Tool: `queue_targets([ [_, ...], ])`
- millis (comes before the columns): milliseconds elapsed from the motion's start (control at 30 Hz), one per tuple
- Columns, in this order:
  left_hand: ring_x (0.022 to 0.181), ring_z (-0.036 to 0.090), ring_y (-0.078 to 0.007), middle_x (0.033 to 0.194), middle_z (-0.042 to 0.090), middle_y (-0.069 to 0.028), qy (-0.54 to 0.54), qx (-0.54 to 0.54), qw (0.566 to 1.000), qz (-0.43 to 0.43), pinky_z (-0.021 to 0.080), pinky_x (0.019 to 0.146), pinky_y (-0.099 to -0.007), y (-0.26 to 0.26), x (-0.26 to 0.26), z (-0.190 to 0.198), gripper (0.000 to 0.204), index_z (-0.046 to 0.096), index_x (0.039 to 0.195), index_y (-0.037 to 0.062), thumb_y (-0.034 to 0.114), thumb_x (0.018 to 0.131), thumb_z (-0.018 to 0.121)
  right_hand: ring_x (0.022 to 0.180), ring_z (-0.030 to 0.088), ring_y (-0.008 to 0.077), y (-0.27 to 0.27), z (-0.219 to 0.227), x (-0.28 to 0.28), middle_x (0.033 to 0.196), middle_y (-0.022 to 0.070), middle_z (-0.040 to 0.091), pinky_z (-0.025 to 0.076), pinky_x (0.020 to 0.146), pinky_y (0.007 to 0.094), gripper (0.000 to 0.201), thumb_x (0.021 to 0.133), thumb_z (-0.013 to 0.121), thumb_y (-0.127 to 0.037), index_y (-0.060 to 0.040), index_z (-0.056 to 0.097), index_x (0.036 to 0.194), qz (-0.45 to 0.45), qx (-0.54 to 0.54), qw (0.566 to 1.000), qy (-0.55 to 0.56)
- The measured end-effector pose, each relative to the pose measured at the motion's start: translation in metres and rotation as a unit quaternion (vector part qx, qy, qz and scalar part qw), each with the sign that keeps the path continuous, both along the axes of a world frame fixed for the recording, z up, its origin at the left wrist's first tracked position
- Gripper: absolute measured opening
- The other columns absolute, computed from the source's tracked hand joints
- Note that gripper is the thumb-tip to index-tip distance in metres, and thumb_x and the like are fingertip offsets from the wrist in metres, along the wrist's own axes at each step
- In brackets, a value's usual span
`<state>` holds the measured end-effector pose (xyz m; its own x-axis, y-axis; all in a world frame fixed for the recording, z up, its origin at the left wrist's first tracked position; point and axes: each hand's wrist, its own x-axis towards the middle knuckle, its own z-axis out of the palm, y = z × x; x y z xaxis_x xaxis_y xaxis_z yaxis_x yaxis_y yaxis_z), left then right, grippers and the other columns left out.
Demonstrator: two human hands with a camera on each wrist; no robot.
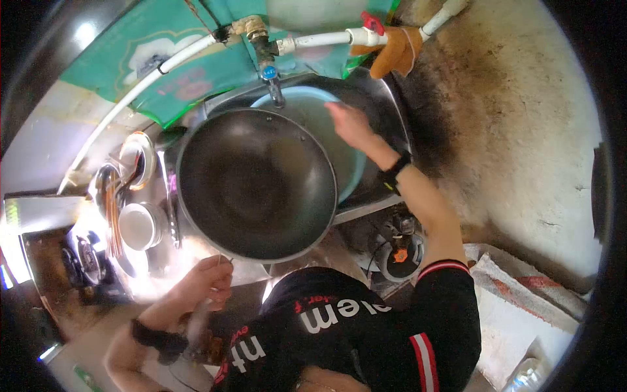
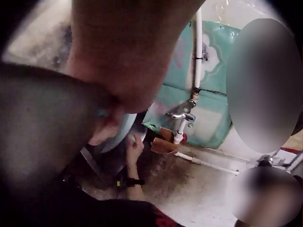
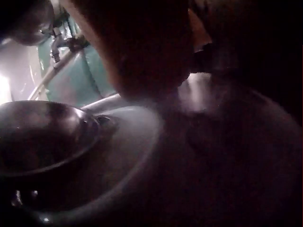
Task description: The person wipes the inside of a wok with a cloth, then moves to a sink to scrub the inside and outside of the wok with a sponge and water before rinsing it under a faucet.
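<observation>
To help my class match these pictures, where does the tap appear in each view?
Head: the tap is near the top, slightly left of centre.
Left wrist: the tap is right of centre, about halfway up.
Right wrist: the tap is at the upper left, rather dim.
Shared landmark: the green wall sheet behind the tap.

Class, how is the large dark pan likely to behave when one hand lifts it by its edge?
The pan is probably stiff: its outline forms an even, round curve. With the left hand at one edge and its wide body reaching over the blue basin, it would likely dip at the far side.
</observation>
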<state>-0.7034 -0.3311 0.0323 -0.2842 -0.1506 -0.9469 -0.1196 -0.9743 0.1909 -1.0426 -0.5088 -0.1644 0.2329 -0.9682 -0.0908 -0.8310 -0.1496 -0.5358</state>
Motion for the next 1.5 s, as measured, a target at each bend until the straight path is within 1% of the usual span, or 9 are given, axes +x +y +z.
queue_targets([
  [400,0.043,0.04,-0.0125,0.06,0.038,-0.0026,-0.122,0.014,0.99,-0.062,0.034,0.034,-0.0281,-0.013,-0.017,0.038,0.013,0.04,0.077,0.0079,0.015,0.085,0.046,0.1,0.052,0.0387,-0.033,-0.095,0.081,0.104,0.0237,0.056,0.041,0.084,0.0444,0.037,0.086,0.045,-0.03,-0.0041,0.049,0.112,0.054,0.052,0.979,-0.191],
  [800,0.042,0.043,-0.0135,0.063,0.042,-0.005,-0.286,-0.089,0.941,-0.157,0.038,0.034,-0.0267,0.006,-0.021,0.083,0.014,0.037,0.086,0.0047,0.018,0.089,0.041,0.098,0.054,0.0358,-0.028,-0.06,0.026,0.117,0.0227,0.048,0.044,0.083,0.043,0.03,0.083,0.043,-0.01,-0.0083,0.052,0.111,0.157,0.059,0.973,0.157],
  [900,0.041,0.044,-0.0137,0.06,0.043,-0.0047,-0.332,-0.105,0.924,-0.156,0.038,0.034,-0.0271,0.01,-0.024,0.094,0.013,0.039,0.085,0.0038,0.016,0.088,0.041,0.089,0.056,0.033,-0.005,-0.048,0.028,0.097,0.0169,0.058,0.047,0.072,0.0418,0.039,0.076,0.047,-0.007,-0.0086,0.051,0.115,0.104,-0.203,0.962,0.149],
  [1000,0.041,0.047,-0.0148,0.057,0.046,-0.0065,-0.368,-0.153,0.889,-0.226,0.039,0.035,-0.0287,0.018,-0.017,0.1,0.013,0.041,0.084,0.0021,0.015,0.087,0.041,0.102,0.052,0.0353,-0.005,-0.027,0.051,0.121,0.0189,0.047,0.045,0.082,0.0427,0.046,0.085,0.044,-0.024,-0.0107,0.038,0.129,0.061,-0.095,0.99,0.084],
  [1033,0.041,0.047,-0.0148,0.057,0.046,-0.0065,-0.371,-0.149,0.889,-0.222,0.039,0.035,-0.0287,0.022,-0.015,0.102,0.013,0.041,0.084,0.0021,0.015,0.087,0.041,0.102,0.052,0.0352,-0.013,-0.038,0.063,0.12,0.0192,0.047,0.043,0.083,0.0454,0.049,0.087,0.041,-0.035,-0.0112,0.037,0.13,0.025,0.011,0.994,-0.103],
  [1100,0.042,0.05,-0.0139,0.056,0.049,-0.0087,-0.379,-0.23,0.851,-0.283,0.039,0.036,-0.0294,0.029,-0.009,0.103,0.013,0.043,0.085,0.0005,0.013,0.087,0.042,0.102,0.052,0.0351,-0.011,-0.038,0.086,0.12,0.0195,0.046,0.042,0.084,0.048,0.054,0.088,0.038,-0.046,-0.0118,0.035,0.13,-0.008,0.124,0.95,-0.286],
  [1167,0.046,0.054,-0.0255,0.058,0.053,-0.0162,-0.396,-0.231,0.837,-0.297,0.041,0.041,-0.0355,0.035,0.001,0.098,0.012,0.044,0.089,-0.0014,0.01,0.086,0.043,0.097,0.053,0.0312,-0.012,0.002,0.104,0.116,0.0135,0.045,0.042,0.082,0.0502,0.051,0.09,0.031,-0.049,-0.0178,0.031,0.131,-0.059,0.414,0.742,-0.524],
  [1267,0.057,0.054,-0.0398,0.062,0.053,-0.0241,-0.402,-0.386,0.727,-0.401,0.043,0.05,-0.0438,0.046,0.013,0.09,0.014,0.043,0.094,-0.0031,0.007,0.085,0.042,0.098,0.05,0.0381,-0.021,0.012,0.122,0.109,0.0169,0.048,0.04,0.079,0.0572,0.058,0.087,0.022,-0.06,-0.0162,0.039,0.122,-0.158,0.449,0.618,-0.626],
  [1500,0.066,0.051,-0.045,0.067,0.052,-0.0273,-0.46,-0.38,0.695,-0.402,0.038,0.057,-0.0487,0.066,0.026,0.081,0.018,0.039,0.099,-0.0052,0.007,0.085,0.042,0.093,0.052,0.039,-0.027,-0.002,0.138,0.103,0.0185,0.05,0.044,0.078,0.0503,0.049,0.086,0.032,-0.058,-0.0137,0.043,0.102,-0.084,0.398,0.593,-0.695],
])
